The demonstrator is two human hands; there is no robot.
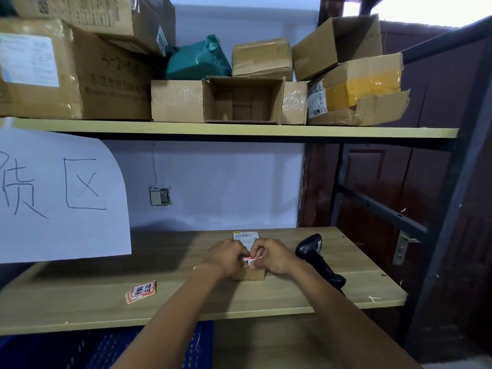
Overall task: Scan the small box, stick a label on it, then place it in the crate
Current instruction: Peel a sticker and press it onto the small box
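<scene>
Cardboard, the small box (249, 274) is sitting on the wooden bench (165, 265), mostly hidden under both hands. The left hand (226, 258) and right hand (274, 255) are pinching a red-and-white label (250, 259) between their fingertips just above it, apparently peeling it. The risk, I judge, is the label curling onto itself or landing crooked over the box's white shipping label (245, 237). The black barcode scanner (318, 258) is lying just beside the right hand; spare labels (141, 291) are lying nearer the bench's front edge.

scanner (319, 259) R of box (249, 274), labels (141, 291) L
</scene>
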